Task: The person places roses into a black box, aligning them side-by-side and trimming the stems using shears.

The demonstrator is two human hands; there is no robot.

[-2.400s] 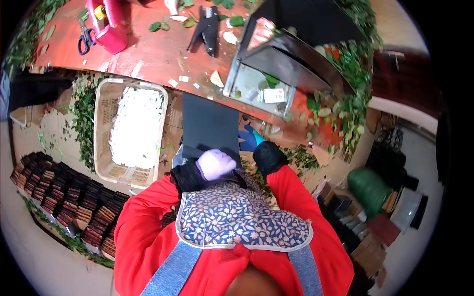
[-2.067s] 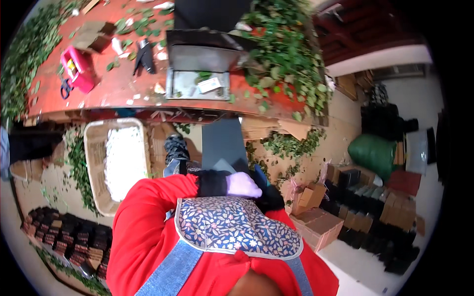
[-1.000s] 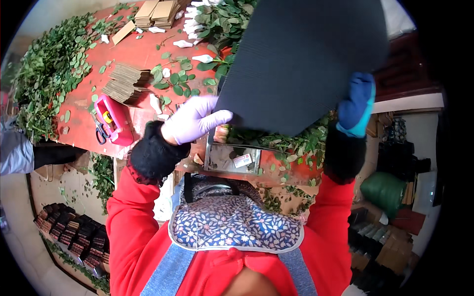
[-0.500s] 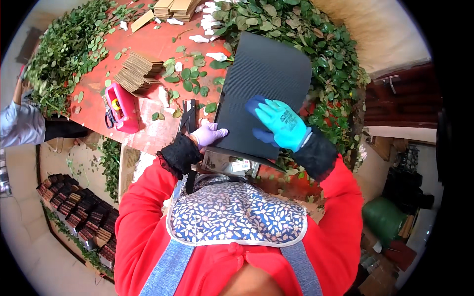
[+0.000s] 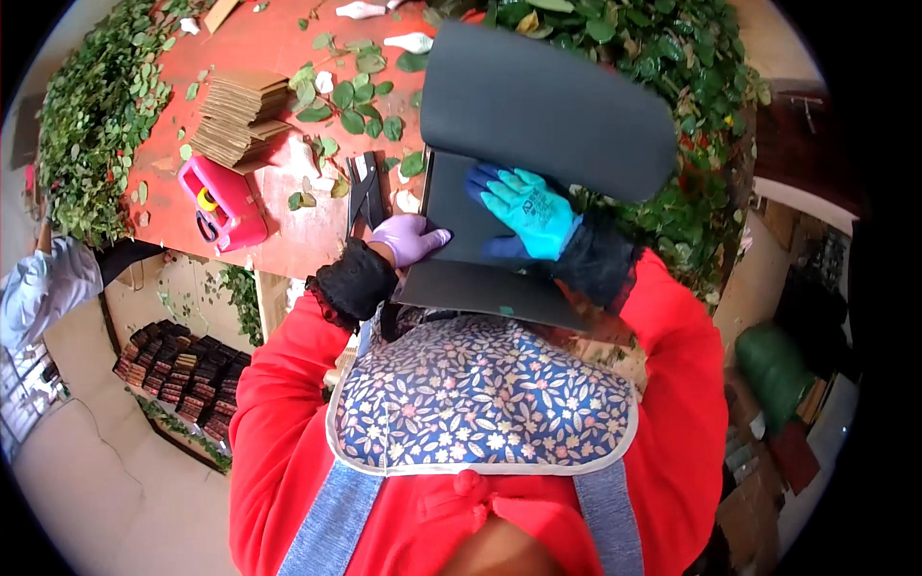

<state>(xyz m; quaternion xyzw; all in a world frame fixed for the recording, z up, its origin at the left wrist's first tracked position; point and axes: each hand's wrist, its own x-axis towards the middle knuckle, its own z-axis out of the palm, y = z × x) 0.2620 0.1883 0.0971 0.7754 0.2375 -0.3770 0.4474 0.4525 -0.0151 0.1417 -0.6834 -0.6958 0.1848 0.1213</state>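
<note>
A black corrugated cardboard sheet (image 5: 538, 106) lies in front of me. Its far part is raised and curled over, while a near flap (image 5: 480, 293) hangs toward my apron. At the sheet's left edge is my left hand (image 5: 408, 240) in a lilac glove, its thumb on top and the other fingers mostly hidden; it is closed on the edge. My right hand (image 5: 530, 216), in a turquoise and dark blue coated glove, rests flat on the black surface with its fingers stretched out. Black-handled pruning shears (image 5: 365, 192) lie just beyond my left hand.
Left on the red table (image 5: 279, 226) are a pink tape dispenser (image 5: 226, 206) and folded brown cardboard pieces (image 5: 240, 115). Cut leaves (image 5: 355, 106) and white-wrapped flower heads (image 5: 411, 42) lie beyond. Leafy stems are heaped left (image 5: 86, 144) and right (image 5: 715, 125). Another person's sleeve (image 5: 48, 288) shows far left.
The sheet's far part has lifted and curled over, and a near flap now shows at the front. My right hand has shifted slightly left and stays on the black surface.
</note>
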